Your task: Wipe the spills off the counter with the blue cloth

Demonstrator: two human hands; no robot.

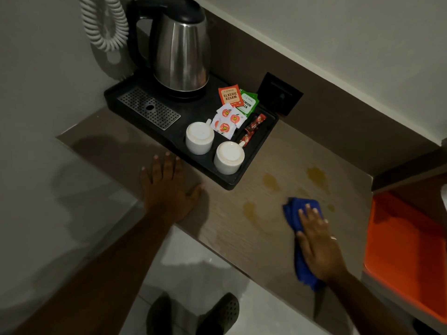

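Several amber spills (271, 182) mark the brown wood-grain table (229, 238) beside the black tray (193, 112); the right hand (316, 245) presses flat on the folded blue cloth (300, 262), while the left hand (167, 187) rests spread open near the tray.

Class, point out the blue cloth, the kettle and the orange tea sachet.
blue cloth (292, 207): head view, exposed corner beyond the fingers.
kettle (180, 54): head view, steel body.
orange tea sachet (229, 96): head view, printed front.

Black tray (113, 97) holds steel kettle (181, 54), two upturned white cups (199, 139), tea sachets (229, 96); orange bin (406, 250) right.
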